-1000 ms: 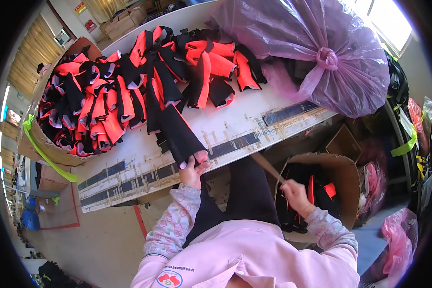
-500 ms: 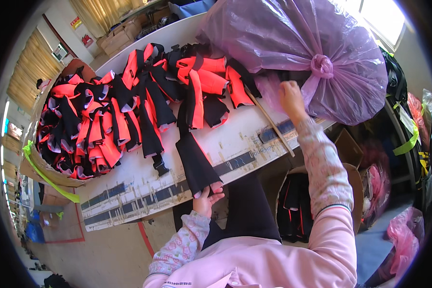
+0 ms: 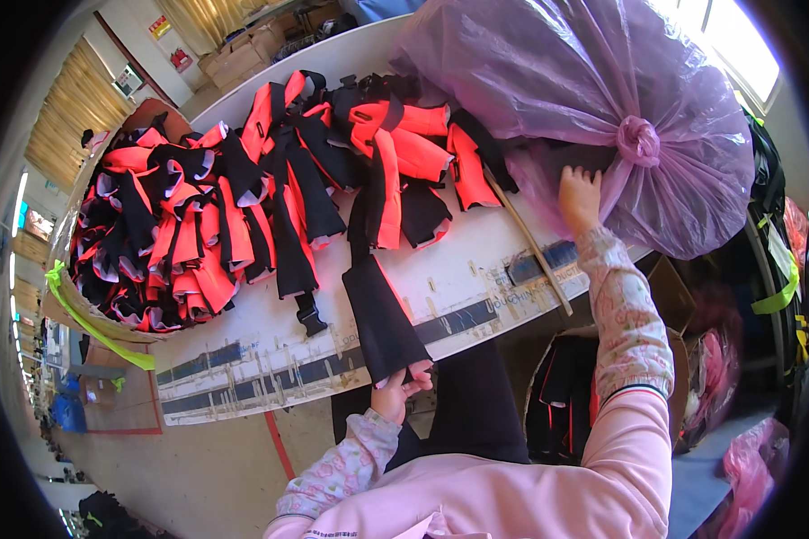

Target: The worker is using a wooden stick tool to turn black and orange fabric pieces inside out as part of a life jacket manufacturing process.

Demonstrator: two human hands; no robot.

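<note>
My left hand (image 3: 399, 392) grips the near end of a long black fabric piece (image 3: 379, 310) that hangs over the front edge of the white table (image 3: 476, 251). My right hand (image 3: 581, 195) is stretched out across the table, fingers resting against the big tied purple plastic bag (image 3: 602, 99). A thin wooden stick (image 3: 528, 242) lies on the table just left of that hand, apart from it. Red and black fabric pieces (image 3: 368, 153) are spread over the table's middle.
A cardboard box (image 3: 117, 234) heaped with red and black pieces stands at the table's left end, a green strap (image 3: 90, 323) hanging from it. Another open box (image 3: 575, 395) with dark pieces sits on the floor under my right arm. Bags (image 3: 764, 467) crowd the right side.
My right hand went from the floor box, holding the stick, up to the table. The stick now lies on the table and the hand rests by the purple bag. The left hand keeps its grip.
</note>
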